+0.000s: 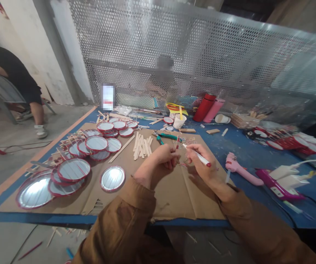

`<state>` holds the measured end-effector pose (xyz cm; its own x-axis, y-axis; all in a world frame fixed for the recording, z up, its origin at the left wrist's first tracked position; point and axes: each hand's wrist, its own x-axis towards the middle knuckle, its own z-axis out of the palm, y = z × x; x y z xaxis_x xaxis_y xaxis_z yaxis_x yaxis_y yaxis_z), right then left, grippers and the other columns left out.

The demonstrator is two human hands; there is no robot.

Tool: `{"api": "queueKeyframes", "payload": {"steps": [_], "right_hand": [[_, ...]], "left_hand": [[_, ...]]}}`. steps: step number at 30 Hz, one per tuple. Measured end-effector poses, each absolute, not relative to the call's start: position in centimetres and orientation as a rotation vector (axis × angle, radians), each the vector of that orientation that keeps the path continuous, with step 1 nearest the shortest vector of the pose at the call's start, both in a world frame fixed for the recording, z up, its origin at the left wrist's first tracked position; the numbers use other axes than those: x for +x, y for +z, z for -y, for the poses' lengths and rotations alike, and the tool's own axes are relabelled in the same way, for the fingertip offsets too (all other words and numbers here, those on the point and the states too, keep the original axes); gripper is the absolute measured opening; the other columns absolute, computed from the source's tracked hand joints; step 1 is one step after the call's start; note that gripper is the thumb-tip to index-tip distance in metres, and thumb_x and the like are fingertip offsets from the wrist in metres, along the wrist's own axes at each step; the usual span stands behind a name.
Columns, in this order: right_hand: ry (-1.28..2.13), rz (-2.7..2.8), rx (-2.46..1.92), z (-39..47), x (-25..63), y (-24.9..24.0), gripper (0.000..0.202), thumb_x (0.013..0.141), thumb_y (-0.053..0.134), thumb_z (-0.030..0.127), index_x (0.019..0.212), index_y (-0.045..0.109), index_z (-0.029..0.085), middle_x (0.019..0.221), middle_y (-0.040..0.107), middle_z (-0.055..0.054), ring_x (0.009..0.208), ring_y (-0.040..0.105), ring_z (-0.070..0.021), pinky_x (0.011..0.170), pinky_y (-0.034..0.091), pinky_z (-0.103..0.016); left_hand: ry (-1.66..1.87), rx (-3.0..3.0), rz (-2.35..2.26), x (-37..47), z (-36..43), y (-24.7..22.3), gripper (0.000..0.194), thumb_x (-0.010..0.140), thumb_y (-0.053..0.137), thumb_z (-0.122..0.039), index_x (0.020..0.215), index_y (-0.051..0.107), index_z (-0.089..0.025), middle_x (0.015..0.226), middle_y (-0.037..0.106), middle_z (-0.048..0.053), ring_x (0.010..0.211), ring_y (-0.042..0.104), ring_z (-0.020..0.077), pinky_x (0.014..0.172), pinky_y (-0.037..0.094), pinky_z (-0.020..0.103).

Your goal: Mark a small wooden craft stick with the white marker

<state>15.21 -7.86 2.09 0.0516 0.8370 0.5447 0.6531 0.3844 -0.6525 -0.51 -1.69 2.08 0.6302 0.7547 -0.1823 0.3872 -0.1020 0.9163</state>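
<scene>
Currently, a white stick with a red tip (199,157) is gripped in the right hand (201,165) above the cardboard sheet (174,194), while the left hand's (160,161) fingers are clenched on a small red piece (177,143), hard to identify. Joining appears underway; careful alignment seems needed.

No legible txt, label, brand, no. or sign is found on any item; the upright card (108,97) at the rear of the blue table (229,146) is blurred & cannot be read.
</scene>
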Motion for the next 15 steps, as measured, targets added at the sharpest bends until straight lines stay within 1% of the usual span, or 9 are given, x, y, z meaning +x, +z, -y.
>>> {"api": "queueKeyframes", "payload": {"steps": [2, 4, 6, 8, 11, 12, 15], "right_hand": [[0.139, 1.721, -1.364, 7.7, 15.9, 2.3, 0.02, 0.089, 0.051, 0.039, 0.093, 0.06, 0.021, 0.084, 0.067, -0.004, 0.07, 0.063, -0.0175, 0.066, 0.048, -0.03], [0.038, 1.845, -1.41, 7.4, 16.8, 2.4, 0.018, 0.087, 0.053, 0.035, 0.097, 0.062, 0.021, 0.097, 0.068, -0.007, 0.088, 0.064, -0.0219, 0.076, 0.048, -0.033], [-0.035, 2.028, -1.432, 6.9, 17.8, 2.1, 0.02, 0.086, 0.052, 0.026, 0.103, 0.063, 0.022, 0.102, 0.069, -0.008, 0.095, 0.063, -0.0238, 0.081, 0.047, -0.036], [-0.087, 2.201, -1.406, 6.3, 18.8, 1.8, 0.027, 0.084, 0.05, 0.018, 0.106, 0.064, 0.023, 0.107, 0.069, -0.007, 0.099, 0.062, -0.0235, 0.083, 0.046, -0.036], [-0.263, 2.217, -1.507, 5.8, 20.2, 2.1, 0.035, 0.083, 0.047, 0.011, 0.11, 0.064, 0.024, 0.105, 0.069, -0.007, 0.095, 0.061, -0.0234, 0.081, 0.045, -0.036], [-0.339, 2.156, -1.587, 5.9, 20.7, 2.4, 0.033, 0.082, 0.047, 0.011, 0.107, 0.065, 0.023, 0.1, 0.07, -0.007, 0.092, 0.061, -0.0239, 0.078, 0.044, -0.036], [-0.51, 1.964, -1.825, 6.5, 22.7, 3.9, 0.022, 0.082, 0.05, 0.013, 0.091, 0.068, 0.021, 0.088, 0.069, -0.008, 0.085, 0.059, -0.0245, 0.073, 0.041, -0.034]], "left_hand": [[0.408, 1.692, -0.936, -0.5, 1.7, 2.1, 0.024, 0.084, 0.045, -0.017, 0.06, 0.05, -0.014, 0.045, 0.052, -0.001, 0.034, 0.047, 0.006, 0.038, 0.036, 0.016], [0.396, 1.671, -0.922, -0.4, 1.5, 2.0, 0.025, 0.085, 0.043, -0.015, 0.061, 0.05, -0.014, 0.046, 0.053, -0.001, 0.035, 0.048, 0.0065, 0.039, 0.038, 0.017], [0.365, 1.665, -0.92, -0.5, 1.2, 1.9, 0.026, 0.086, 0.041, -0.014, 0.062, 0.05, -0.014, 0.046, 0.053, -0.001, 0.036, 0.05, 0.0068, 0.04, 0.04, 0.017], [0.335, 1.677, -0.918, -0.5, 1.0, 1.9, 0.025, 0.086, 0.04, -0.014, 0.063, 0.05, -0.014, 0.046, 0.053, -0.001, 0.036, 0.051, 0.0069, 0.04, 0.04, 0.016], [0.316, 1.702, -0.912, -0.5, 0.9, 2.1, 0.023, 0.086, 0.041, -0.014, 0.065, 0.05, -0.014, 0.048, 0.055, -0.001, 0.035, 0.052, 0.0072, 0.04, 0.041, 0.016], [0.303, 1.705, -0.922, -0.5, 1.0, 2.2, 0.022, 0.085, 0.042, -0.013, 0.064, 0.05, -0.014, 0.048, 0.056, -0.002, 0.035, 0.052, 0.0075, 0.04, 0.041, 0.017], [0.302, 1.697, -0.966, -0.4, 1.1, 2.4, 0.022, 0.085, 0.043, -0.015, 0.065, 0.051, -0.015, 0.047, 0.056, -0.002, 0.034, 0.05, 0.0084, 0.039, 0.04, 0.018]]}}
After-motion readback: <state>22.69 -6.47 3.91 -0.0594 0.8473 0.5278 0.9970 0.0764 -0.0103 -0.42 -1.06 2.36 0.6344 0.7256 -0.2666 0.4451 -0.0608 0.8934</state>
